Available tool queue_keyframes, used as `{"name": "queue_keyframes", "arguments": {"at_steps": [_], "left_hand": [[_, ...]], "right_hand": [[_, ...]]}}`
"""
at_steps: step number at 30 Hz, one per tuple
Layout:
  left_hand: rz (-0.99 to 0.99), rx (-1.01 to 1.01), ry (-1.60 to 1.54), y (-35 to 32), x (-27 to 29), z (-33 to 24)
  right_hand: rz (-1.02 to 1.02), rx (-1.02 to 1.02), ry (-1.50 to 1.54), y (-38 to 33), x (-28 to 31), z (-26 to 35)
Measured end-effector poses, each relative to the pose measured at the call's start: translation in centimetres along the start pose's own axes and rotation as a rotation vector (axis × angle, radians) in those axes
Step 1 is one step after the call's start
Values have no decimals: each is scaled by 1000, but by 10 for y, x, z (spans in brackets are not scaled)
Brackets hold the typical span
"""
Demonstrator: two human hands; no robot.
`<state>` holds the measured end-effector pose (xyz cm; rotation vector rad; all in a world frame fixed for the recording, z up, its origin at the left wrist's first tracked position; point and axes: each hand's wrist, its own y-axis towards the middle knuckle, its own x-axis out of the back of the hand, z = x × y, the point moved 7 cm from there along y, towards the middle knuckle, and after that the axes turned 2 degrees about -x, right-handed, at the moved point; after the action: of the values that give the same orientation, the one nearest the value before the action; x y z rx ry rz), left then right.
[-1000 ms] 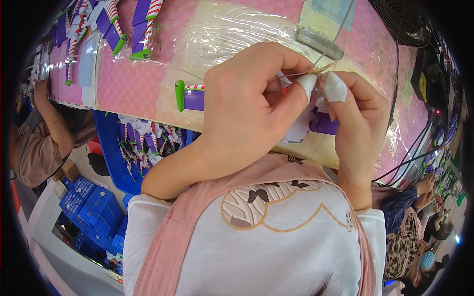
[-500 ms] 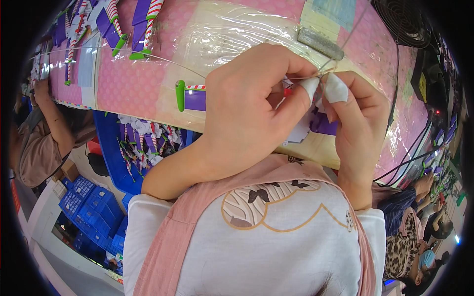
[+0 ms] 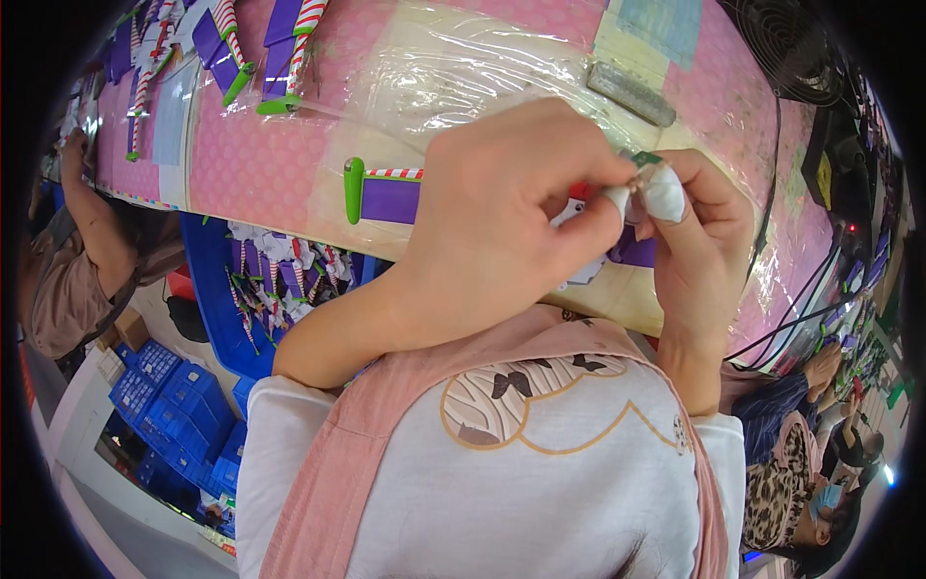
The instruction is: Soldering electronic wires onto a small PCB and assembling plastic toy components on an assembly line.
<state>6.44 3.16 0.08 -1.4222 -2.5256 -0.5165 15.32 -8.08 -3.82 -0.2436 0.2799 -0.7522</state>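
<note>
My left hand [image 3: 511, 212] and my right hand [image 3: 699, 232] meet over the near edge of the pink table [image 3: 260, 164]. Both pinch a small toy part [image 3: 639, 160] between white-taped fingertips; only a green and red bit of it shows. Under my hands lies a purple toy wing with a green tip [image 3: 381, 193] and red-white stripe, mostly hidden by my left hand. A purple piece [image 3: 632, 253] peeks out below my right thumb.
Several purple, green and striped toy wings [image 3: 280, 48] lie at the table's far left. A grey bar [image 3: 632, 94] rests on clear plastic sheeting. A blue bin [image 3: 265, 280] of parts stands below the table. Another person [image 3: 68, 261] sits left; others sit lower right.
My hands stay together on the small part; the fingertips have shifted only slightly. Nothing else has moved.
</note>
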Motion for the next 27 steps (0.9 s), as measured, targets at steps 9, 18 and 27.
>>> {"name": "queue_keyframes", "arguments": {"at_steps": [9, 18, 27], "left_hand": [[84, -561, 455, -10, -17, -26], [270, -264, 817, 32, -49, 12], [-33, 100, 59, 40, 26, 12]], "right_hand": [[210, -277, -54, 9, 10, 4], [115, 208, -1372, 87, 5, 31], [-414, 208, 720, 44, 283, 40]]}}
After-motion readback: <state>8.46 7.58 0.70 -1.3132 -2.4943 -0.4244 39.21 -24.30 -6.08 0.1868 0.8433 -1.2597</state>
